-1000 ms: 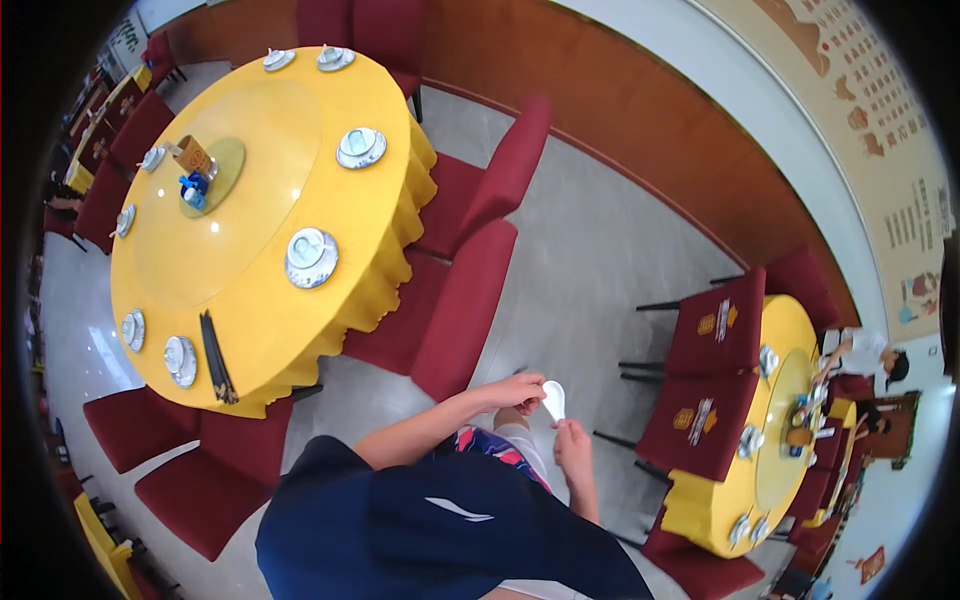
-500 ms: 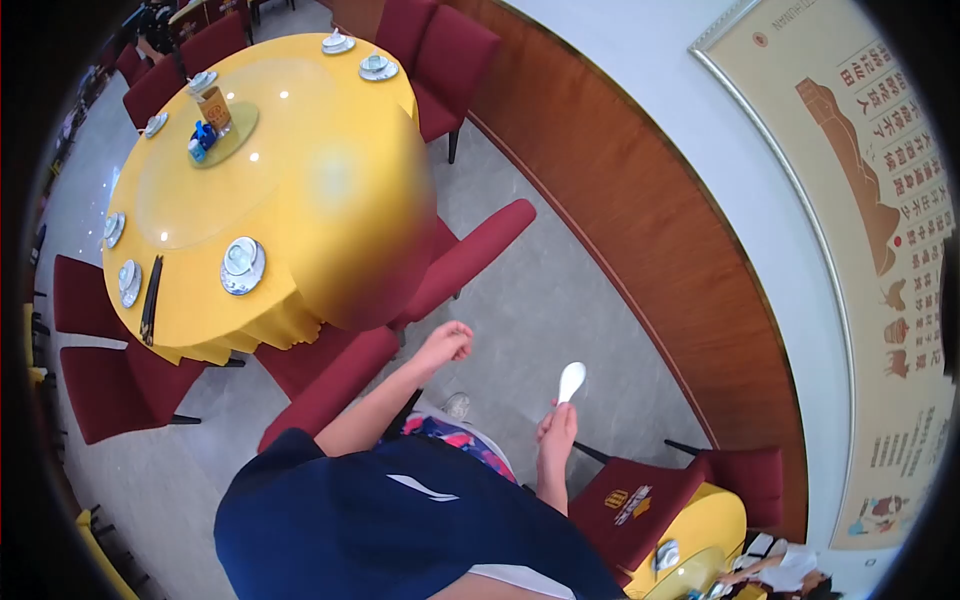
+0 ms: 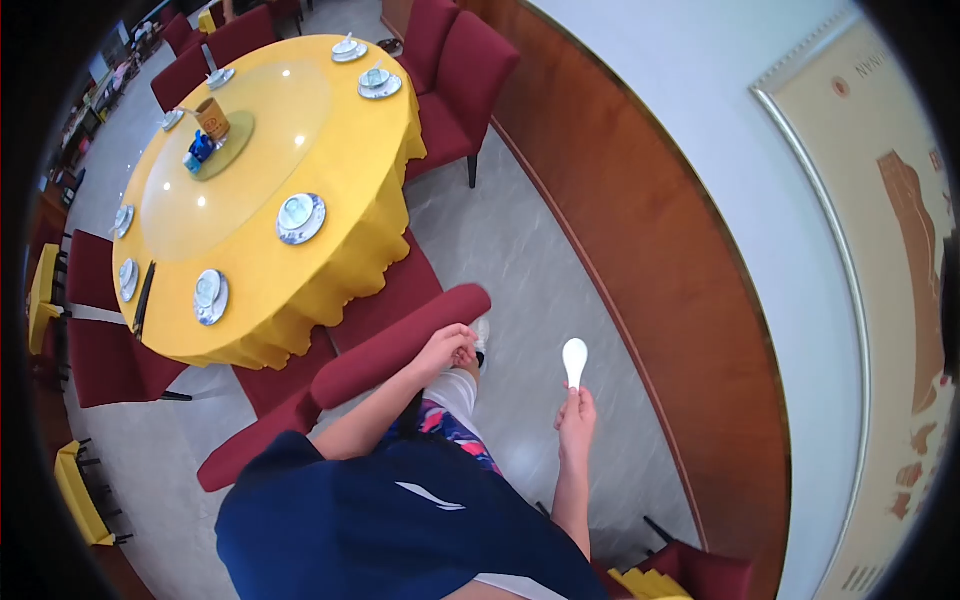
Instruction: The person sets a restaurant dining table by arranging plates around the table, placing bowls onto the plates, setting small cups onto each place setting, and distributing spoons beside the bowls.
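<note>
A white soup spoon (image 3: 575,362) stands upright in my right hand (image 3: 575,412), bowl end up, its handle pinched between thumb and fingers. My left hand (image 3: 448,352) has its fingers curled in, and nothing shows in it. It is held above the red chair back (image 3: 400,345) nearest me, and whether it touches the chair I cannot tell. Ahead and left is a round table with a yellow cloth (image 3: 262,300). A place setting of bowl and saucer (image 3: 301,219) sits near its edge, with another bowl and saucer (image 3: 211,297) to the left.
Dark chopsticks (image 3: 145,300) lie at the table's left. On the glass turntable are a brown holder (image 3: 212,118) and a blue item (image 3: 200,148). Red chairs (image 3: 460,85) ring the table. To the right runs a curved wood-panelled wall (image 3: 640,250) with a framed poster (image 3: 850,130).
I have moved forward along the table, and the chair backs now lie closer to my left hand. The spoon stays in my right hand. The yellow table behind at lower right has mostly left view.
</note>
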Action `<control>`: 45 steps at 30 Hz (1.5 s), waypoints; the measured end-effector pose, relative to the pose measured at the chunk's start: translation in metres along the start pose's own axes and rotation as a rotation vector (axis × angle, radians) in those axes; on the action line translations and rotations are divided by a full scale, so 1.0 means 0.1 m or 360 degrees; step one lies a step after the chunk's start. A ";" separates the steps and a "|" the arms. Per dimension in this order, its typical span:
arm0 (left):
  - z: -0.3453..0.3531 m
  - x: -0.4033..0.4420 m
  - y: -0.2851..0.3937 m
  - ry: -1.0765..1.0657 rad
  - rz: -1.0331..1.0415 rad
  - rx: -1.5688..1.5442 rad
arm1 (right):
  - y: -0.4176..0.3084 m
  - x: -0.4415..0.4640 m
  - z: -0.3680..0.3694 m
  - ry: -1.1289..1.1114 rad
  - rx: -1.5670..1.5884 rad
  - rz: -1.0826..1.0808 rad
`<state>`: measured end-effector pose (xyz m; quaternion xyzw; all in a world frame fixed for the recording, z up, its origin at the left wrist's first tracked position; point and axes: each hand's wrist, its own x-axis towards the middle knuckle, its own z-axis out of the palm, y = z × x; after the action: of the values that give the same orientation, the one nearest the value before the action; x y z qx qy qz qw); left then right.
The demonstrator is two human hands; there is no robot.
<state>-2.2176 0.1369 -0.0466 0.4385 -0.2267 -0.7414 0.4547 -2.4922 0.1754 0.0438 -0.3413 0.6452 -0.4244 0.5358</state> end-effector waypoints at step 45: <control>2.27 1.54 0.39 0.2677 0.1877 -0.2384 | 0.55 2.25 7.12 -0.2201 -0.2181 -0.1429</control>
<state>-2.4247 -0.0311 0.0300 0.2415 0.4436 0.1322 0.8529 -1.8358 -0.1332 -0.1432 -0.9417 0.1177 0.1555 0.2740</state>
